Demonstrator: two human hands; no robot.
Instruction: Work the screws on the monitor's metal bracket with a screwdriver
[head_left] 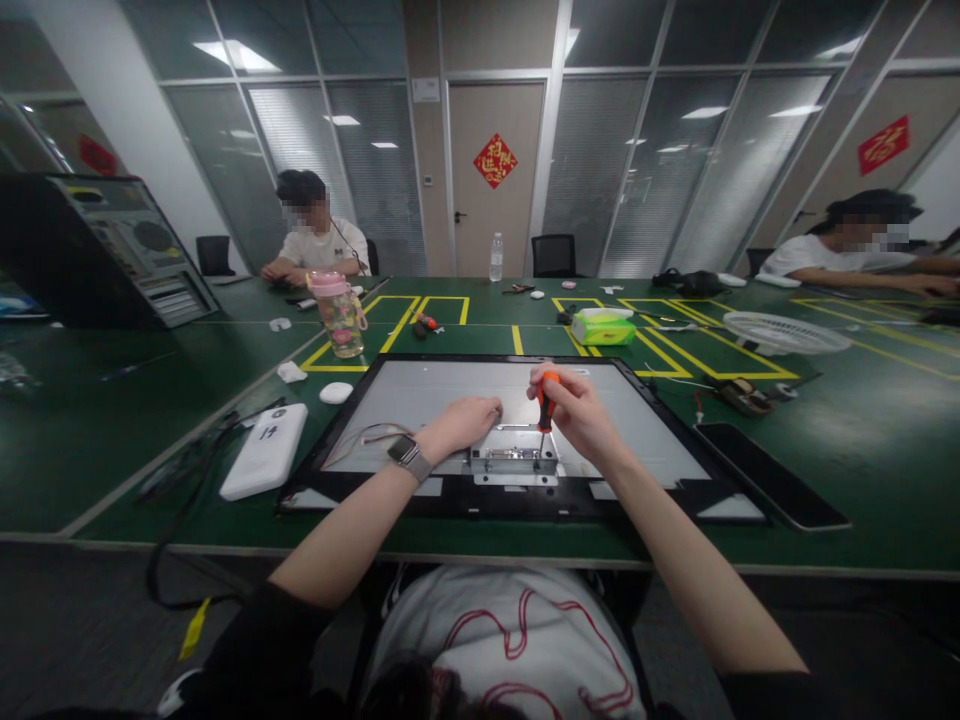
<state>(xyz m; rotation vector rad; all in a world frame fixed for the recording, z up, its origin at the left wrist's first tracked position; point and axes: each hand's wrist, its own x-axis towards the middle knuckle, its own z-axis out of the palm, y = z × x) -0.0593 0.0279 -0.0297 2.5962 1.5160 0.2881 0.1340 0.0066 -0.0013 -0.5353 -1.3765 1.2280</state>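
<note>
My right hand [570, 400] is closed around an orange and black screwdriver [547, 395], held upright with its shaft pointing down. Its tip meets the right part of a silver metal bracket [517, 462] on the near edge of a flat display panel [420, 385]. Beside the bracket's upper left, my left hand [465, 424] rests with curled fingers; anything under them is hidden. Thin wires [367, 432] lie on the panel left of that hand. The panel has a black frame and a pale grey back, and lies flat on the green table [862, 470].
A white power bank [266, 452] and black cables lie left of the panel, a pink-lidded bottle [339, 312] behind them. On the right is a black phone [769, 475]. Farther back are a green tissue pack [602, 327] and a white fan grille [786, 332]. Two people sit across the table.
</note>
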